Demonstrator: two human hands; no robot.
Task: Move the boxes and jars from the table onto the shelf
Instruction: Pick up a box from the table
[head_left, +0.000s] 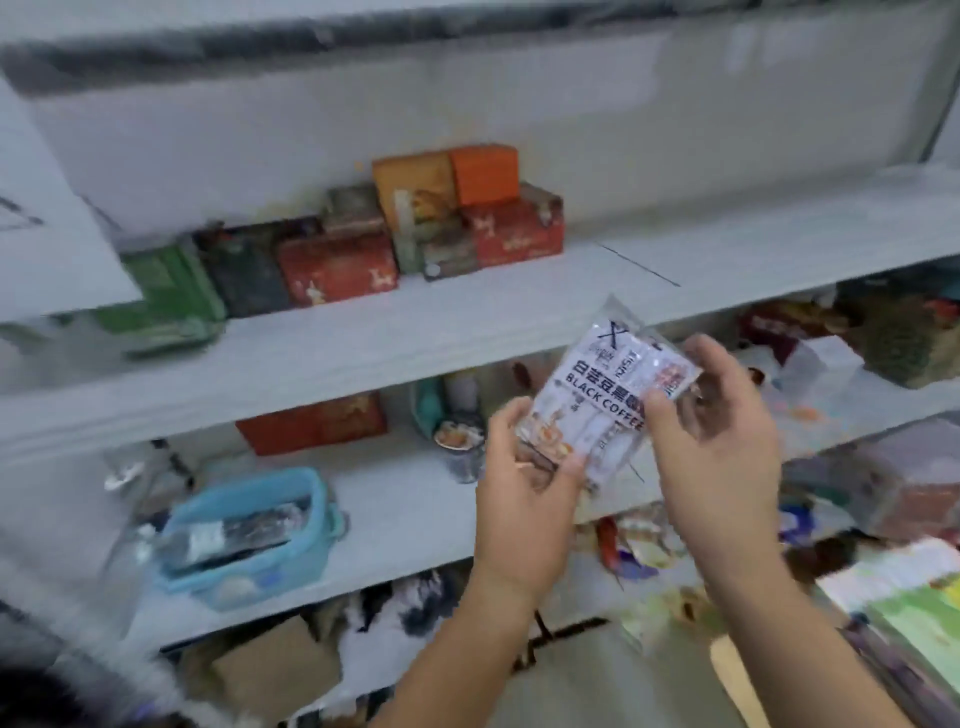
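Note:
A clear plastic packet printed "BLACK COFFEE" is held up in front of the white shelf unit. My left hand grips its lower left corner. My right hand pinches its right edge between thumb and fingers. The packet is tilted, level with the front edge of the upper board. On that upper board stand red boxes, a green box, a dark box and stacked orange boxes over another red box.
The middle board carries a blue basket with a dark packet in it, an orange-red box, a cup and several blurred packs at the right. A brown carton lies below. Free board space lies right of the upper boxes.

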